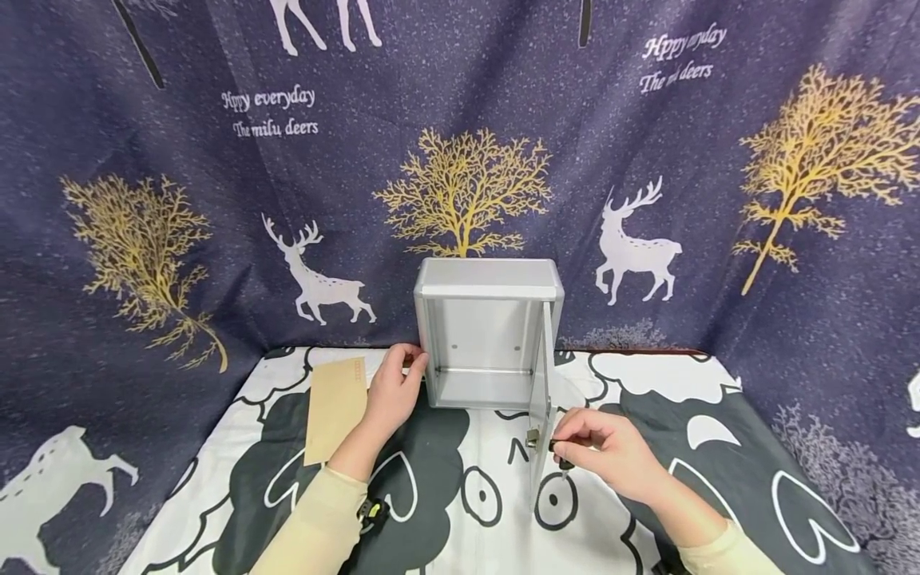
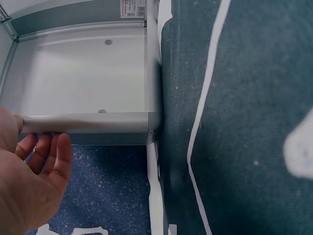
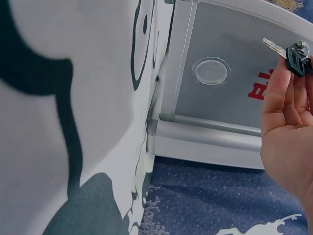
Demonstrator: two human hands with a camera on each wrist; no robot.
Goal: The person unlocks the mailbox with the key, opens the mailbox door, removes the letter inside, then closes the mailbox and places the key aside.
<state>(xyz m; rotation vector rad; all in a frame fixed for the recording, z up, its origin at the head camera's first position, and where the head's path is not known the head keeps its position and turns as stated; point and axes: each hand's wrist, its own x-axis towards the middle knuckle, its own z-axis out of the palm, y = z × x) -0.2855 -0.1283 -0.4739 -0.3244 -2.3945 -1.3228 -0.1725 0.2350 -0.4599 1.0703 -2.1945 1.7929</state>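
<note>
A silver metal mailbox (image 1: 489,277) stands upright at the back of the table, its hinged door (image 1: 544,375) swung out towards me on the right. My left hand (image 1: 397,391) holds the box's left side wall; in the left wrist view the thumb lies at the front edge and the fingers curl along the outer face. At the door's outer face, my right hand (image 1: 604,447) pinches a black-headed key at the lock (image 3: 301,47). A second key (image 3: 295,62) with a black head hangs beside it against the fingers. The lock's brass-coloured back (image 1: 532,438) shows on the door's inner side.
A brown envelope (image 1: 336,407) lies flat on the patterned cloth (image 1: 496,471), left of my left hand. Behind the box hangs a dark blue curtain (image 1: 489,96) with deer and trees. The door has a round window (image 3: 211,71) and red characters (image 3: 259,88).
</note>
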